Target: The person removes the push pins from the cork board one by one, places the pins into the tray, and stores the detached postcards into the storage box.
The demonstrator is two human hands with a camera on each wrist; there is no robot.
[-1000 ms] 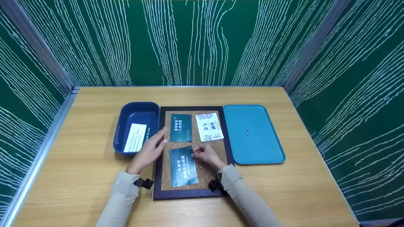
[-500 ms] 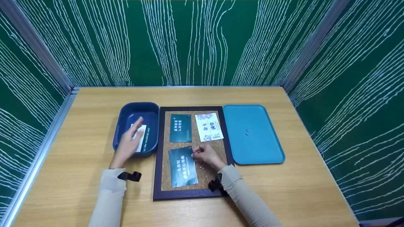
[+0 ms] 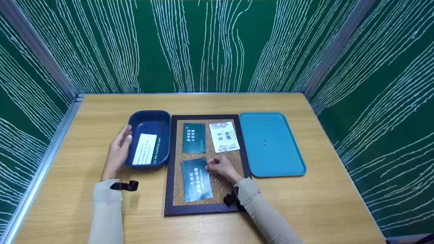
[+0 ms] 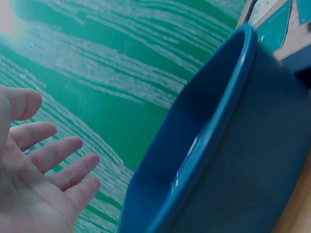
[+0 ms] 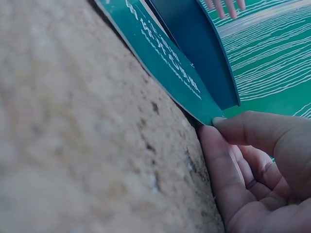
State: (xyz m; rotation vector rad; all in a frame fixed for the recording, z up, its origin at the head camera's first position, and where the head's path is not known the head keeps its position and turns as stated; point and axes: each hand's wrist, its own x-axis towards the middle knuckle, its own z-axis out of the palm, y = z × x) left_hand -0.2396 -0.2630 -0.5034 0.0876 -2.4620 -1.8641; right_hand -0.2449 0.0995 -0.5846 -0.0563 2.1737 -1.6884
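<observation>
A dark green card (image 3: 195, 183) with white lettering lies on the lower part of the framed cork board (image 3: 227, 189). At its right edge my right hand (image 3: 222, 167) pinches it between thumb and forefinger; the right wrist view shows the thumb (image 5: 252, 128) on the card's edge. A small dark spot, perhaps a pin, marks that card's top right corner. My left hand (image 3: 117, 152) is just left of the navy blue bin (image 3: 149, 115), fingers loosely extended and holding nothing. In the left wrist view the palm (image 4: 34, 194) faces the bin's side, apart from it.
Another green card (image 3: 194, 138) and a white patterned card (image 3: 225, 137) are on the board's upper half. A white printed card (image 3: 145, 149) and a dark green one lie in the bin. The turquoise tray (image 3: 278, 159) at right carries small shiny pieces (image 3: 265, 142).
My left hand has moved left from the board's left edge, across the bin, to the bin's outer left side. My right hand has stayed at the lower green card's edge.
</observation>
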